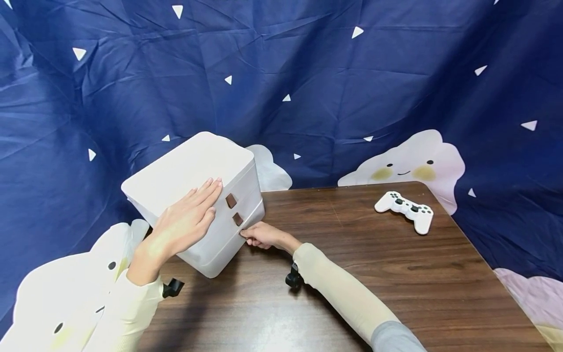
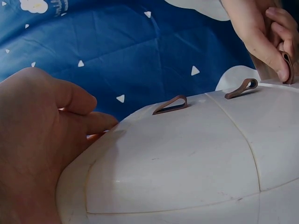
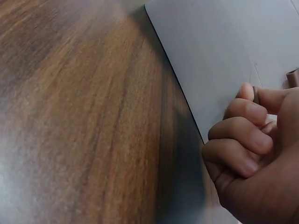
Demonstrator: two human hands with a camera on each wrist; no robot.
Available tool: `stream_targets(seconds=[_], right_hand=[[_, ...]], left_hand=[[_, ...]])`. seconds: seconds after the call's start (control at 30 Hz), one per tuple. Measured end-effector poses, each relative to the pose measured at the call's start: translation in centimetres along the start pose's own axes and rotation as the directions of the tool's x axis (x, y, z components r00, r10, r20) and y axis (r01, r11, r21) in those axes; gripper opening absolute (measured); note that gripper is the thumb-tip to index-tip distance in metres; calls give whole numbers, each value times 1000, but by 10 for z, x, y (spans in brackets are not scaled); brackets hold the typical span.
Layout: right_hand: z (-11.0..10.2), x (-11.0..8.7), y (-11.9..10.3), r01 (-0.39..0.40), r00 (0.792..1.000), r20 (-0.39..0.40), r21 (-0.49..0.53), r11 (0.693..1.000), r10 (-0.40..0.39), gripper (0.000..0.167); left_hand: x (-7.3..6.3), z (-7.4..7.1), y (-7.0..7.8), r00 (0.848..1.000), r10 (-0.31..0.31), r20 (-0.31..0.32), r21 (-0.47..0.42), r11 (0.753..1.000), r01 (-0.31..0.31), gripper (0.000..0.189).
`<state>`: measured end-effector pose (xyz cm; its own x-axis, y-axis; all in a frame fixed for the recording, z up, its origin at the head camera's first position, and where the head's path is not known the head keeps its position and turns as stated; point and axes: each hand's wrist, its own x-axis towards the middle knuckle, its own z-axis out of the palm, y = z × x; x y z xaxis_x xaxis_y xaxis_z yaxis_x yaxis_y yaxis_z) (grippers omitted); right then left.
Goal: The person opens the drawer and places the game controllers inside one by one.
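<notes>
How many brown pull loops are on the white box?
3. On the white box, the top loop sits nearest the left hand, the middle loop just below it, and the lowest loop is pinched by the right hand. Faces turned away may hide others.

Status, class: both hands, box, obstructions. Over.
Left hand on top of white box. Right hand pinching lowest brown tab. No obstruction seen; controller off right.

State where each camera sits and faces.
Head: on the head, facing forward and down at the white box, table and controller; left hand, right hand and sleeves show.
Left wrist: worn there, facing across the box; both hands show.
Right wrist: worn there, facing the right hand pinching a brown tab.
Wrist views share box and right hand.
</notes>
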<state>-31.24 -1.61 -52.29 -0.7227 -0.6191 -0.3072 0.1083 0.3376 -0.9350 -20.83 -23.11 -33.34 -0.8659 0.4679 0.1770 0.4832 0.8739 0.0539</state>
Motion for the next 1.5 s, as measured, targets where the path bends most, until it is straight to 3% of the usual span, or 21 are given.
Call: stream_targets(seconds=[0.27,1.5], right_hand=[[-4,-6,4,20,1000,-5,49,999,-20,39],[-31,-84,35,56,998,26,-14,998,-56,39]], left_hand=[[1,0,0,1000,8,-12,-3,1000,-8,58],[-1,-1,-1,1000,6,8,-3,1000,-6,59]])
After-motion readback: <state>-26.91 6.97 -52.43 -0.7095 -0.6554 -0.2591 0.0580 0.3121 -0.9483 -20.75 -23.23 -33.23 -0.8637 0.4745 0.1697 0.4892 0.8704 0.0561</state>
